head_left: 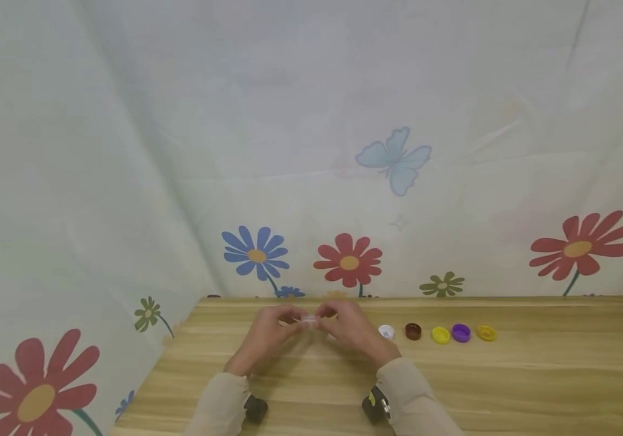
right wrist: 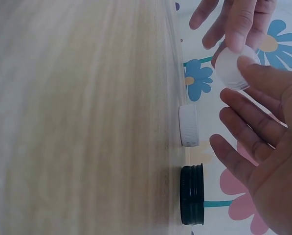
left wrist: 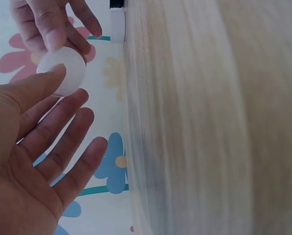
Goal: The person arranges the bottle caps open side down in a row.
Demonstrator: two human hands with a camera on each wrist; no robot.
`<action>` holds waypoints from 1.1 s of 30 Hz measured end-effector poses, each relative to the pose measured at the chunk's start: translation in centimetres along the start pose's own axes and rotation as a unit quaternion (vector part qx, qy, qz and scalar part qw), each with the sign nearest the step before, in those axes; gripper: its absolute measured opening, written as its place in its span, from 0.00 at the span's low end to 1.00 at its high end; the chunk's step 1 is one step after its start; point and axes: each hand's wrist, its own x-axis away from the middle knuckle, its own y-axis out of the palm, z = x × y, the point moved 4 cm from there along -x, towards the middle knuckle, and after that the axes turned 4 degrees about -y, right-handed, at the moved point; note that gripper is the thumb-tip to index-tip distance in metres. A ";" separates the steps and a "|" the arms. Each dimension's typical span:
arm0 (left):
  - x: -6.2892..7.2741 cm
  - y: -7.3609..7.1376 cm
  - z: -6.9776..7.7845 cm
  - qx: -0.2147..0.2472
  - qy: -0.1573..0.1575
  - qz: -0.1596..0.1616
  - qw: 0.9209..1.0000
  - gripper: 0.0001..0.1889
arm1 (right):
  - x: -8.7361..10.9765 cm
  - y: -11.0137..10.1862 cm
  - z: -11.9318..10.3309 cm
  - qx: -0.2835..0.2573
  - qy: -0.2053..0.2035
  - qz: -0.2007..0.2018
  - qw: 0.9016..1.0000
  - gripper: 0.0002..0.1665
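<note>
Left hand (head_left: pixel 269 332) and right hand (head_left: pixel 348 326) pinch a pale disc (left wrist: pixel 76 68), partly thumb-covered, above the far tabletop (head_left: pixel 562 375); rightward sit a white cap (head_left: pixel 386 330), wrist-clipped, and four coloured caps (head_left: pixel 440 336).

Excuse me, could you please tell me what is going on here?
A person's left hand and right hand together pinch a whitish disc, held up off the table. Five caps in several colours rest on the table in a loose row, to the right of the hands.
</note>
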 end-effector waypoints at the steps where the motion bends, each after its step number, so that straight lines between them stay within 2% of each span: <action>1: 0.0 0.0 0.0 0.000 -0.002 0.001 1.000 0.05 | 0.0 0.0 0.0 0.001 0.003 0.000 1.000 0.03; 7: -0.1 0.0 0.1 0.005 -0.008 0.008 1.000 0.06 | 0.0 -0.1 -0.1 0.004 0.010 0.005 1.000 0.04; 12: -0.1 -0.2 0.2 0.001 0.012 0.024 1.000 0.13 | -0.1 -0.1 -0.2 0.004 0.008 0.017 1.000 0.09; 17: -0.1 -0.3 0.3 -0.002 0.023 0.022 0.999 0.20 | -0.1 -0.1 -0.2 -0.012 0.016 0.025 0.999 0.12; 26: 0.1 -0.3 0.4 -0.001 0.046 0.022 0.999 0.22 | -0.1 0.0 -0.3 -0.040 -0.003 0.034 0.999 0.14; 33: 0.1 -0.5 0.3 0.010 0.024 0.015 1.000 0.20 | -0.1 0.2 -0.3 -0.067 -0.002 0.030 0.997 0.14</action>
